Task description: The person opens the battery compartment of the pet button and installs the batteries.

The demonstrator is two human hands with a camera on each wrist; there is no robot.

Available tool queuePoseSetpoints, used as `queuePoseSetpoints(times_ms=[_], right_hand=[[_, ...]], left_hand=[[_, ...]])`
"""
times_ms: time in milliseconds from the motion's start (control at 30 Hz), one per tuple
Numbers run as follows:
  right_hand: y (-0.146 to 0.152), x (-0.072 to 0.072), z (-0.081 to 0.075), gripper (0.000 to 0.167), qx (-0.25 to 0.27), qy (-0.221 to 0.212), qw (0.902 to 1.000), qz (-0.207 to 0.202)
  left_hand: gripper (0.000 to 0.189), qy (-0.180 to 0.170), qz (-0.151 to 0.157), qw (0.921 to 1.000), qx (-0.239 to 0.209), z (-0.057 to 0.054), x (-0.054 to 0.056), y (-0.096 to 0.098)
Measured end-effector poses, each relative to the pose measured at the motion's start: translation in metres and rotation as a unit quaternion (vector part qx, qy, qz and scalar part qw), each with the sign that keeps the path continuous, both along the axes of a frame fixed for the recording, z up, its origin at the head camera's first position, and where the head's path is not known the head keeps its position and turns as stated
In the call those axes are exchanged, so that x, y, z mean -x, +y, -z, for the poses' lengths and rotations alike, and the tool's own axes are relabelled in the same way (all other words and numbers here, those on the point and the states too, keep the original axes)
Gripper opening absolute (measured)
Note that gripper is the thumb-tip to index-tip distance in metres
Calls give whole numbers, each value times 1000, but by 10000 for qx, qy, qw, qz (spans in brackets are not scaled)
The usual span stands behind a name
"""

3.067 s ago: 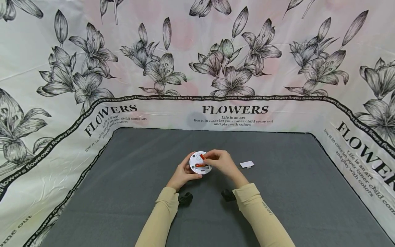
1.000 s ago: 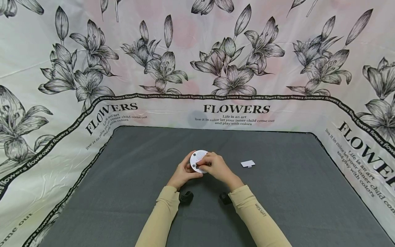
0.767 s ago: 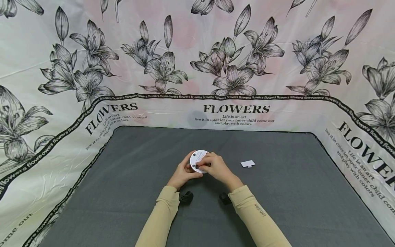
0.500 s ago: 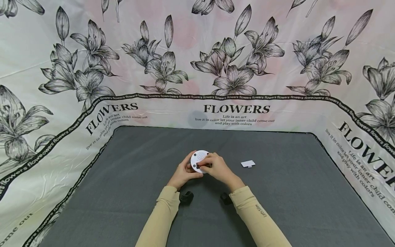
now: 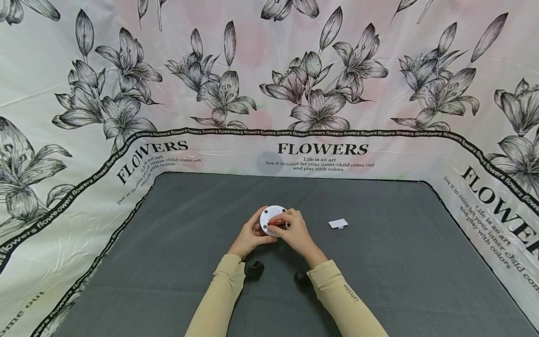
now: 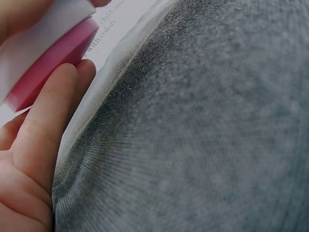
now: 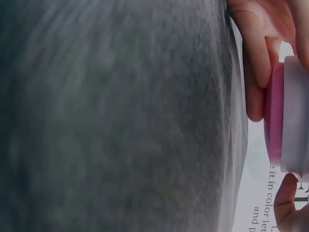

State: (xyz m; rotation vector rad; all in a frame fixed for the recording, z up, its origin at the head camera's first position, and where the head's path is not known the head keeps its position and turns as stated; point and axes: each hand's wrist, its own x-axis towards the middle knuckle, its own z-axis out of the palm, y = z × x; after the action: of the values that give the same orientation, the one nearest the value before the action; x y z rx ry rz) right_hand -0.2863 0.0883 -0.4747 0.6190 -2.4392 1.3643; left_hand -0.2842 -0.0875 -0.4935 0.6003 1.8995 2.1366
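Note:
My left hand (image 5: 251,238) grips a round white device (image 5: 266,216) by its rim, its perforated face with dark feet turned upward. In the left wrist view, the left fingers (image 6: 46,116) lie along the device's pink side (image 6: 53,63). My right hand (image 5: 296,232) is over the face, thumb and forefinger about a red battery (image 5: 276,223) at the battery compartment. The fingers cover most of the compartment, so how the battery sits is hidden. In the right wrist view, a right fingertip (image 7: 286,193) is near the white edge (image 7: 293,116).
A small white battery cover (image 5: 338,223) with a tab lies on the grey cloth (image 5: 379,262), right of the hands. Behind rises a white flower-printed sheet (image 5: 231,154). Black wrist cameras (image 5: 254,270) sit below both wrists.
Three seconds ago my right hand held a red battery tilted over the far part of the face. It has come lower, and the right forearm has shifted left. Red now shows between its fingers.

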Motion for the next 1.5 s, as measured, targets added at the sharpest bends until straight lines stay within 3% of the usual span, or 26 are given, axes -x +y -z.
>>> queuePoseSetpoints(times_ms=[200,500,833,1300,1500], right_hand=[[-4,0,1,10,-39,-101,9999,56],[-3,2,-1,13,-85,-365,9993,-58],[3,5,2,24,-118,-149,9998,50],[12,3,-2,15,-235,-276,9992,-191],[26,3,-4,8,161,-180,9994,-246]], left_hand=[[90,-80,11,10000,-20,-1,0,0],[92,81,91,9999,96,0,0,0],[93,10,22,9999,149,-3,-2,2],[92,-65,2,9999,131,-2,-1,1],[94,-55,-59,9999,68,0,1,1]])
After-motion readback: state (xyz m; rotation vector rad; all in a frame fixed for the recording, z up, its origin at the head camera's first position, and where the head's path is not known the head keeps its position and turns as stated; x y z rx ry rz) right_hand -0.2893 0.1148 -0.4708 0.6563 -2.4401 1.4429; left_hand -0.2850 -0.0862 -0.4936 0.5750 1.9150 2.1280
